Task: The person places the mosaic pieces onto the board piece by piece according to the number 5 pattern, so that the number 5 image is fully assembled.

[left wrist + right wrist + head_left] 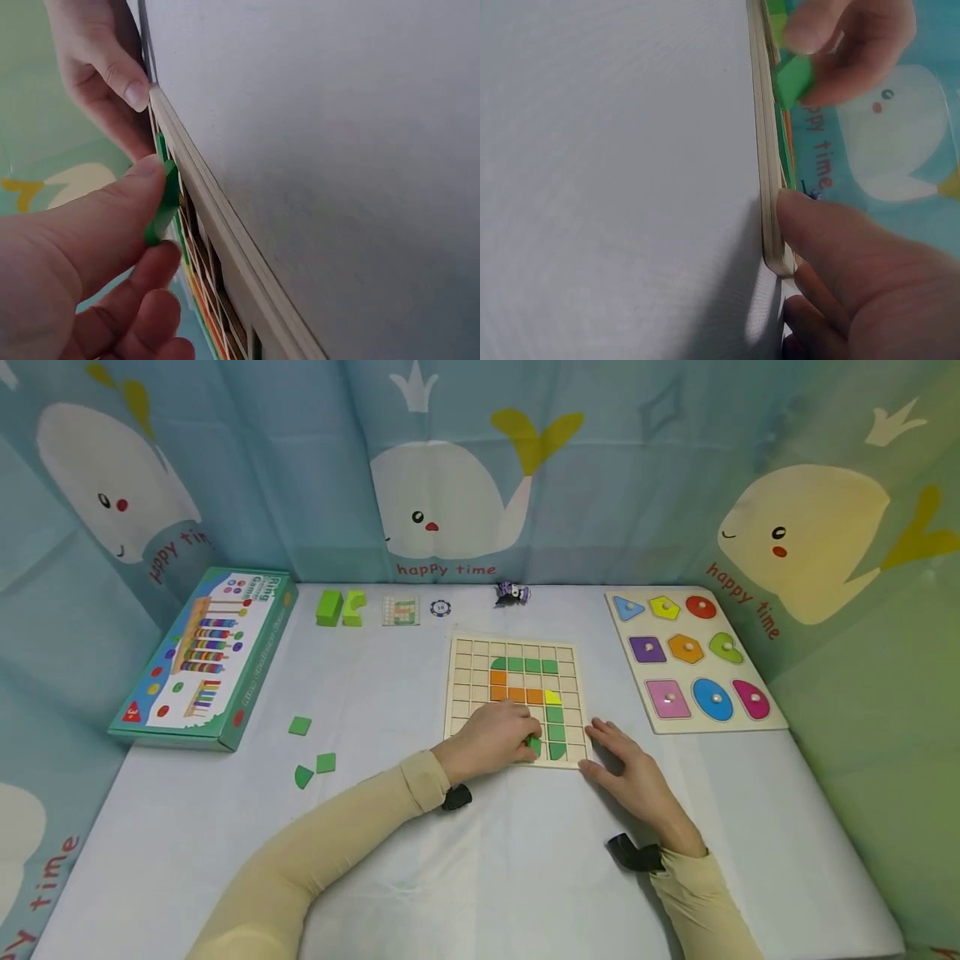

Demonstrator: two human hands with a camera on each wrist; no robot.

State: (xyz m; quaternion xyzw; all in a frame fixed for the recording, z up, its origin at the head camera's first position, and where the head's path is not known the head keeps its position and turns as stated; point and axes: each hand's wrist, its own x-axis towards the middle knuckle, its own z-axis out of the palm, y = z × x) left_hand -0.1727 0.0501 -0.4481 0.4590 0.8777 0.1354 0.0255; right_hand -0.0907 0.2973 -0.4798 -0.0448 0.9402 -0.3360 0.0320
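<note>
A wooden grid board (465,677) lies mid-table, with green, orange and yellow tiles set in some of its squares. Over its near edge, my left hand (491,739) pinches a green square tile (794,79) between thumb and fingers. In the left wrist view that green tile (166,206) is tilted just above the board. My right hand (633,781) rests at the board's near right corner, its thumb touching the edge. Loose on the table to the left lie two green square tiles (300,726) and a green quarter-round tile (303,777).
A green game box (202,660) stands at left. Along the back are green blocks (328,608), a pattern card (401,611), a round chip (440,608) and a small dark figure (512,594). A shape puzzle board (693,668) lies at right. Black wrist mounts (633,853) sit on both wrists.
</note>
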